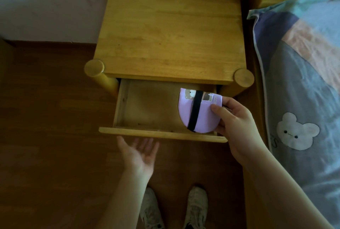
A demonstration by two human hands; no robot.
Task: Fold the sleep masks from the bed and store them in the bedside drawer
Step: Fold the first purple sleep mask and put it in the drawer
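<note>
A folded lilac sleep mask [199, 112] is pinched by the right hand [237, 124] over the open drawer [147, 107], left hand [140, 153] spread empty; lowering and release are called for next

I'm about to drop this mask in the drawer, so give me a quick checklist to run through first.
1. Drawer pulled open: ok.
2. Mask folded in half, strap wrapped round it: ok.
3. Right hand gripping the mask at its edge: ok.
4. Mask over the drawer's right side, not the floor: ok.
5. Left hand open, clear of the drawer front: ok.
6. Mask resting on the drawer bottom: cannot tell.
</note>
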